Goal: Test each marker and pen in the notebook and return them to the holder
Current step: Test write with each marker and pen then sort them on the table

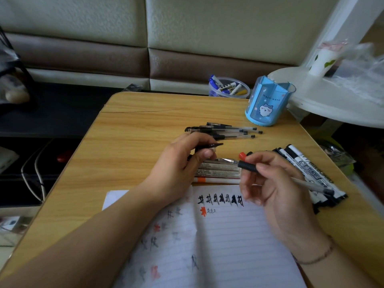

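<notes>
My right hand (274, 188) holds a black gel pen (247, 165), its bare tip pointing left toward my left hand (182, 163). Between thumb and fingers my left hand pinches the pen's black cap (209, 146). Both hover above the top edge of the open lined notebook (224, 242), which carries rows of black and red test marks. Several black gel pens (226, 131) lie in a loose pile further back. White markers (218, 172) lie under my hands, and more black-capped markers (309, 173) lie to the right. The blue holder (268, 102) stands empty at the back right.
A clear tub (228, 88) with blue and white markers sits behind the wooden table (128, 142). A white round stand (332, 100) with a paper cup (322, 59) overhangs the table's right corner. A sofa runs along the back.
</notes>
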